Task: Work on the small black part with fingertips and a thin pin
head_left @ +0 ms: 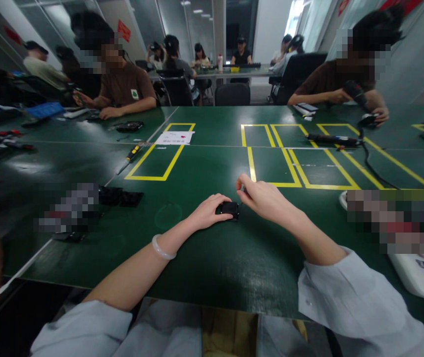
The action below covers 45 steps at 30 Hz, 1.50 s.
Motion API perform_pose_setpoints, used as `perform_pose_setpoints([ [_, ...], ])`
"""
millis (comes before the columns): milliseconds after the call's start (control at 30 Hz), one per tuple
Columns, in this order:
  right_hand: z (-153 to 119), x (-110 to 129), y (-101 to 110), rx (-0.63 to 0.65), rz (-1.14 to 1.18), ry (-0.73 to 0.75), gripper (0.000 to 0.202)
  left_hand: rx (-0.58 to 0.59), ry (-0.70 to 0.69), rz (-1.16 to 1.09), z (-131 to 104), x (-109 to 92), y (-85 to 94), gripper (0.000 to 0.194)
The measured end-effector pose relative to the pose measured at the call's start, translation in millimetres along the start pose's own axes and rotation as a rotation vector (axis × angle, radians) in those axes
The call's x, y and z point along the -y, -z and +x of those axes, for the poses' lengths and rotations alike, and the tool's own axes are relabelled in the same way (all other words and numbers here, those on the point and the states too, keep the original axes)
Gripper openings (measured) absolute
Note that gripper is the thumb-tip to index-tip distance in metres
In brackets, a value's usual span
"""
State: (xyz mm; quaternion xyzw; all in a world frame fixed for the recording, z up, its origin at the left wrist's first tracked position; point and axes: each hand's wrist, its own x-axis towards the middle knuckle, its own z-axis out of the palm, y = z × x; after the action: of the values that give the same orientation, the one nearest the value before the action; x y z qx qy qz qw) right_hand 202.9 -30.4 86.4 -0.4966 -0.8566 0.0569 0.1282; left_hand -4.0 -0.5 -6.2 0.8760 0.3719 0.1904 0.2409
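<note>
A small black box-like part [230,210] rests on the green table [212,263], near the middle of the view. My left hand [212,210] grips it from the left, fingers along its far side and thumb along its near side. Just right of the part, my right hand [258,196] is raised a little over the table. Its thumb and index finger are pinched together beside the part's right edge; whatever they hold is too small to make out.
A yellow-black screwdriver [133,152] and white paper [175,138] lie beyond my left hand. Black pouches [121,196] lie left, a white device [420,277] right. A black tool [333,140] with a cable lies back right. People sit across the table; an arm shows far left.
</note>
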Motion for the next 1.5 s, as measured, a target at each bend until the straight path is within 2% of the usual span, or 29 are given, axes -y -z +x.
perform_pose_setpoints([
  [1500, -0.5, 3.9, -0.3, 0.007, 0.036, 0.002, 0.019, 0.003, 0.01, -0.006, 1.1, -2.1, 0.8, 0.04],
])
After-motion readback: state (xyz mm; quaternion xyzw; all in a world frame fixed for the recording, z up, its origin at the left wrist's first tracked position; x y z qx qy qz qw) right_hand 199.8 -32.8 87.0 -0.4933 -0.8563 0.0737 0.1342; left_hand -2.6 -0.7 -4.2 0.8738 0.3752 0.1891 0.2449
